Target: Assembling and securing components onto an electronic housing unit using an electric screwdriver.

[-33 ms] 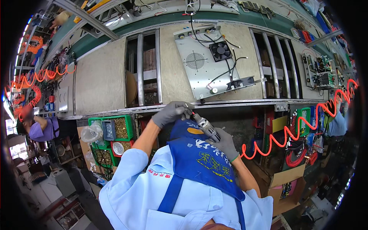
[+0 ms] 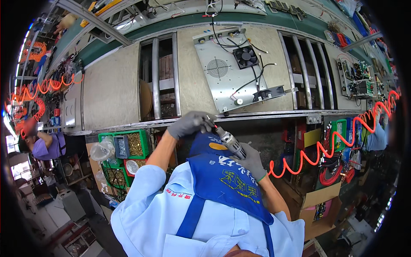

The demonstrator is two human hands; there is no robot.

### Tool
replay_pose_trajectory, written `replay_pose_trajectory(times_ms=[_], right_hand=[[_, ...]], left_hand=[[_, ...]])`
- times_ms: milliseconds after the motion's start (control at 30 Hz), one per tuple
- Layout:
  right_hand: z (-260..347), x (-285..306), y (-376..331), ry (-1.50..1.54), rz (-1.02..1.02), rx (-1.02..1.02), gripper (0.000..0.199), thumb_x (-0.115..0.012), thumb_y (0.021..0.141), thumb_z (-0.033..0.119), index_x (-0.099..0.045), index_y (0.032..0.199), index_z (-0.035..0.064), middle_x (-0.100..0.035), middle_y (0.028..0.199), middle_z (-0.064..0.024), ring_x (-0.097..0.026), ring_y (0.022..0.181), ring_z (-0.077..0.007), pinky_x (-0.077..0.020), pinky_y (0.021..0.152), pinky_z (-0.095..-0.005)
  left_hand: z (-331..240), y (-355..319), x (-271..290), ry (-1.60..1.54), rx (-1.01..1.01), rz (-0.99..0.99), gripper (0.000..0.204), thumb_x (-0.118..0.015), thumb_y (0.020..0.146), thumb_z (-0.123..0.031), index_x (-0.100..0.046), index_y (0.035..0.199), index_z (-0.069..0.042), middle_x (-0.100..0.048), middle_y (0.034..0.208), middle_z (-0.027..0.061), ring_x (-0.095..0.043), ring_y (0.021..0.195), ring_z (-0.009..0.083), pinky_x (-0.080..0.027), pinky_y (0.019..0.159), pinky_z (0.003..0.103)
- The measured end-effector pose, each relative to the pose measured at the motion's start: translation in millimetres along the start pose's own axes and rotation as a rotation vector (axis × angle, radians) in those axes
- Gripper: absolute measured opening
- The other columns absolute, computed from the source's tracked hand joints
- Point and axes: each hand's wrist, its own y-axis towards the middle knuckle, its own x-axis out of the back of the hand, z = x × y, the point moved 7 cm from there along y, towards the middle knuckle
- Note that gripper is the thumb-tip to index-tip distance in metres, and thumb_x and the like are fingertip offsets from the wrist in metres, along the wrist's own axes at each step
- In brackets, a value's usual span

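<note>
My right hand (image 2: 251, 162), in a grey glove, is wrapped round a silver air screwdriver (image 2: 231, 143) in front of my apron. The tool's nose points up and left, toward my left hand (image 2: 192, 125). That gloved hand is closed, its fingertips pinched at the screwdriver's bit; what they hold there is too small to make out. Beyond both hands, a sheet-metal panel (image 2: 218, 88) lies on the bench. On it are a black fan (image 2: 245, 57), a round fan grille (image 2: 217, 68) and loose black cables. A second black fan (image 2: 269, 92) sits by its near right edge.
Green bins (image 2: 138, 143) of small brass-coloured parts stand left of me. An orange coiled hose (image 2: 310, 159) runs off to the right. Metal rollers (image 2: 156, 79) break the bench top. An electronics assembly (image 2: 357, 83) lies far right. Another person (image 2: 48, 143) is at the left.
My left hand has shifted very slightly to the left at the bit. My right hand, the screwdriver and the panel look unmoved.
</note>
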Motion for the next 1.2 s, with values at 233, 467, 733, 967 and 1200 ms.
replay_pose_trajectory(times_ms=[233,467,733,967,1200], right_hand=[[47,18,5,0.155,-0.205,-0.023,0.051,-0.081,0.069,0.019,-0.062,0.113,0.0005,-0.068,0.092,-0.0118,-0.065,0.08,-0.0168,-0.0515,0.074,-0.0313],[37,26,-14,0.252,-0.469,-0.172,0.045,-0.078,0.069,0.014,-0.062,0.109,0.0002,-0.068,0.088,-0.0089,-0.064,0.075,-0.0142,-0.0512,0.071,-0.0301],[17,15,-37,0.403,-0.627,-0.34,0.044,-0.075,0.073,0.014,-0.061,0.111,-0.0031,-0.069,0.09,-0.0096,-0.065,0.079,-0.0126,-0.0509,0.072,-0.0294],[4,24,-44,0.39,-0.62,-0.267,0.039,-0.079,0.074,0.02,-0.064,0.105,0.0003,-0.07,0.085,-0.0088,-0.066,0.077,-0.0133,-0.0512,0.071,-0.0297],[-21,44,-60,0.321,-0.579,-0.254,0.041,-0.081,0.074,0.026,-0.066,0.103,0.001,-0.07,0.084,-0.0103,-0.066,0.076,-0.0142,-0.0506,0.07,-0.0304]], left_hand=[[-26,143,166,1.304,0.015,-0.589,0.049,-0.07,0.079,-0.027,-0.062,0.123,-0.006,-0.066,0.115,0.0149,-0.064,0.105,0.0277,-0.05,0.088,0.038],[-57,256,164,2.177,-0.204,-0.28,0.093,-0.083,0.06,-0.039,-0.043,0.138,-0.009,-0.049,0.137,0.0146,-0.047,0.126,0.0328,-0.039,0.103,0.05],[-50,283,172,2.196,0.311,-0.133,0.091,-0.086,0.051,-0.049,-0.052,0.124,-0.007,-0.056,0.124,0.0132,-0.05,0.12,0.0313,-0.038,0.102,0.047],[-44,253,224,1.699,0.266,-0.2,0.051,-0.077,0.068,-0.043,-0.067,0.102,-0.006,-0.066,0.106,0.0201,-0.063,0.099,0.0361,-0.051,0.087,0.041],[-65,97,201,1.747,0.157,-0.548,0.025,-0.061,0.081,-0.023,-0.069,0.097,-0.004,-0.067,0.093,0.0228,-0.065,0.091,0.0398,-0.05,0.079,0.045]])
